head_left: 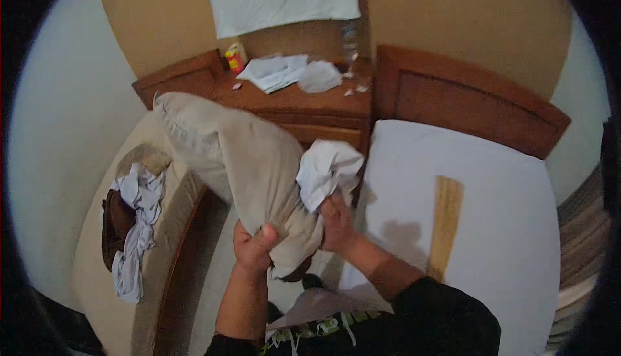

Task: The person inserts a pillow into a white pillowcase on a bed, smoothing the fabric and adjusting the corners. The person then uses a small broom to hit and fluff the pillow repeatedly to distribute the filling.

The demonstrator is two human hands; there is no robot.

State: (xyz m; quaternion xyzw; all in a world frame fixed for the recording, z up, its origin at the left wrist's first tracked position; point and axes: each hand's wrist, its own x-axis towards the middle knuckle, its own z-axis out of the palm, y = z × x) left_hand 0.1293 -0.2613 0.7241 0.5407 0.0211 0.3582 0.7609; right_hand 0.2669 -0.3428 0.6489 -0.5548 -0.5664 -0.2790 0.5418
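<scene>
My left hand (253,246) is closed round the near end of a long beige cloth (242,152), its thumb pressed on top. The cloth is bulky and folded, with a stitched seam near its far left end; whether it is a garment or a cover I cannot tell. My right hand (337,223) is closed at the right side of the same bundle. A crumpled white cloth (328,167) rises from the right hand's fingers and rests against the beige cloth. The right fingers are partly hidden by the fabric.
On the left bed (145,278) lie rumpled white clothing (141,191) and a brown item (118,226). A wooden cabinet (291,102) carries folded papers or cloths, a red-yellow container and a clear bottle. The right bed (511,239) has a white sheet with a yellowish strip (447,220).
</scene>
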